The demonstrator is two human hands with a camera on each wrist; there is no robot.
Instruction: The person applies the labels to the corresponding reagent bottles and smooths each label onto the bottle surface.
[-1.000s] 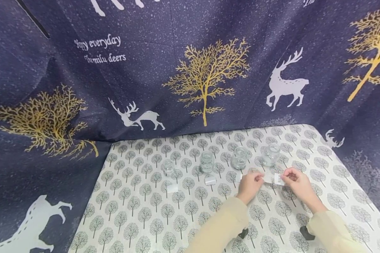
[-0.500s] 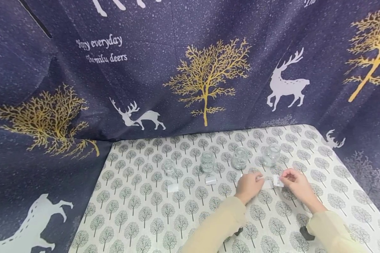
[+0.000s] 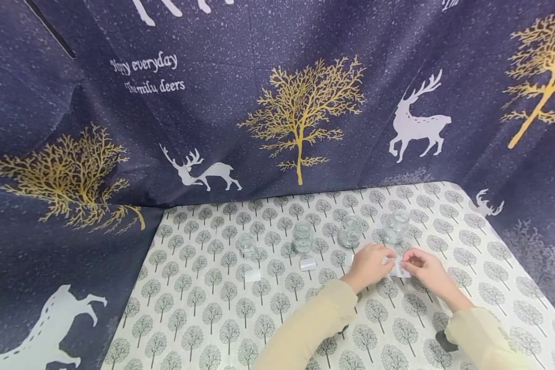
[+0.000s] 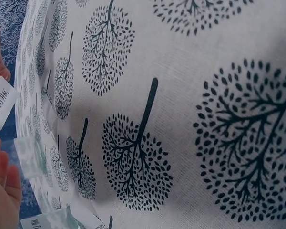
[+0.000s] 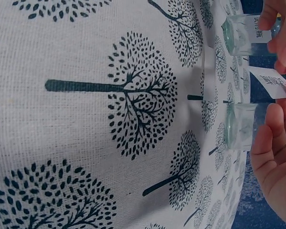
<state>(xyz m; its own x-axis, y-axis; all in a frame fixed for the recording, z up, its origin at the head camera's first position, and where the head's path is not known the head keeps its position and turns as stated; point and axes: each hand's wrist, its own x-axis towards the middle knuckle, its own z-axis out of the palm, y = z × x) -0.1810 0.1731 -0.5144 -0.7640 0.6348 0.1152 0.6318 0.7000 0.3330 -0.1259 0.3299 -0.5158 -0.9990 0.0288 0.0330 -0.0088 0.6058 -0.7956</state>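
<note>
Both hands meet at a small white paper label [image 3: 402,270] printed with dark characters. My right hand [image 3: 426,272] pinches the label between thumb and forefinger. Close on its left, the fingertips of my left hand [image 3: 371,264] pinch at the label's other edge. In the right wrist view the label [image 5: 270,82] is tilted between the left hand [image 5: 280,36] above and the right hand [image 5: 279,160] below. Part of it also shows in the left wrist view, where the label [image 4: 2,102] is cut off by the frame edge. A clear glass jar [image 3: 395,227] stands just beyond the hands.
Three more glass jars stand in a row to the left: one jar [image 3: 350,232], a second jar [image 3: 302,237] and a small jar [image 3: 247,245]. White paper slips lie before them, including one slip [image 3: 252,275] and another slip [image 3: 307,264]. A tree-patterned cloth [image 3: 213,308] covers the table.
The hands have drawn together: my left fingertips moved right to the label, and my right hand shifted slightly left with it. The jars and slips have stayed put.
</note>
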